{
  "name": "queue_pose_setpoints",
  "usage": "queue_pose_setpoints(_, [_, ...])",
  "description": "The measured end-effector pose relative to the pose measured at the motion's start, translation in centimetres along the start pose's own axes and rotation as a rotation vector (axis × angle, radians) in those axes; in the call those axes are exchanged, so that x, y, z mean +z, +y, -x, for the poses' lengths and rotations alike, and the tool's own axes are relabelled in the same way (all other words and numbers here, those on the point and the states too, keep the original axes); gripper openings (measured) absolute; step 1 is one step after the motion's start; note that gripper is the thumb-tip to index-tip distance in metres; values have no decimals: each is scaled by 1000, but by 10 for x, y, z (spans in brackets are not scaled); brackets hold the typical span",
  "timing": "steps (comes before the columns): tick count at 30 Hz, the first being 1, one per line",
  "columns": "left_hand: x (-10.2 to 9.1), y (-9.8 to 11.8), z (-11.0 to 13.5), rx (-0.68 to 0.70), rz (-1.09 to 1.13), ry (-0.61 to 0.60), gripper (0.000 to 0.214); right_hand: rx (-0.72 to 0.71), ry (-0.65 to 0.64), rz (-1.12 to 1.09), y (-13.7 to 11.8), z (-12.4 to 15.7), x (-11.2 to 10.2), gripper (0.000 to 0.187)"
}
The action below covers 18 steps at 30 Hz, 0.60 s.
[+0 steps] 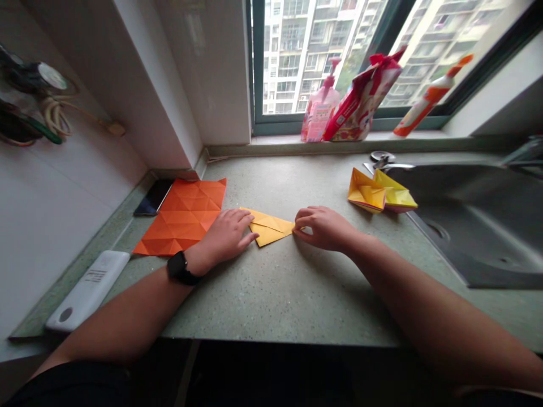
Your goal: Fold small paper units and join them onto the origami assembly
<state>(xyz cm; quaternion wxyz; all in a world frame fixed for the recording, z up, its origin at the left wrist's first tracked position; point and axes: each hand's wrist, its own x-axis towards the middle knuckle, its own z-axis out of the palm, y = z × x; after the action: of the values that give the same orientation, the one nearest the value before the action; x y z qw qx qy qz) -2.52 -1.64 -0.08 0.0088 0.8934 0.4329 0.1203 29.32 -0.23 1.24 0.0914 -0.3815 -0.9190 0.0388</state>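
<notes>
Entered left to right, as we find them on the speckled green counter (pixel 297 305).

Item 1: a coil of cable (pixel 53 116) by the wall, with a round dial-like part above it.
Item 2: a white device (pixel 87 291) lying at the counter's front left, angled along the edge.
Item 3: a dark phone (pixel 153 198), screen up, partly under the paper beside it.
Item 4: an orange sheet (pixel 180 217), lying flat, with a creased triangular grid.
Item 5: the left hand (pixel 223 236), palm down, a black watch (pixel 180 268) on the wrist. The fingers lie together, nearly straight, not gripping, and press on the left end of the yellow paper (pixel 269 227).
Item 6: that yellow paper, folded to a pointed shape, lying flat mid-counter between both hands.
Item 7: the right hand (pixel 322 229), palm down, forearm reaching in from the lower right. The fingers curl onto the paper's right tip; we cannot tell whether they pinch it.
Item 8: scissors (pixel 379 161), behind two folded yellow models (pixel 365 191) that touch each other.
Item 9: on the sill, a pink pump bottle (pixel 320 102), a red packet (pixel 362 96) and an orange-capped bottle (pixel 428 96), before the window.
Item 10: a steel sink (pixel 475 226) at far right, its faucet (pixel 526 155) behind.
</notes>
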Motion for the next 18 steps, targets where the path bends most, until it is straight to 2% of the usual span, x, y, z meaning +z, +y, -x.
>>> queue_pose_setpoints(5, [3, -8, -3, 15, -2, -38, 48, 94, 22, 79, 11, 1, 0, 21])
queue_pose_setpoints(13, [-3, 2, -1, 158, 38, -45, 35, 246, 115, 169, 17, 1, 12, 28])
queue_pose_setpoints(16, [-2, 6, 0, 169, 42, -17, 37, 212, 172, 171, 12, -1, 16, 32])
queue_pose_setpoints(18, [0, 9, 1, 165, 56, -2, 45, 124, 198, 123, 3, -3, 19, 34])
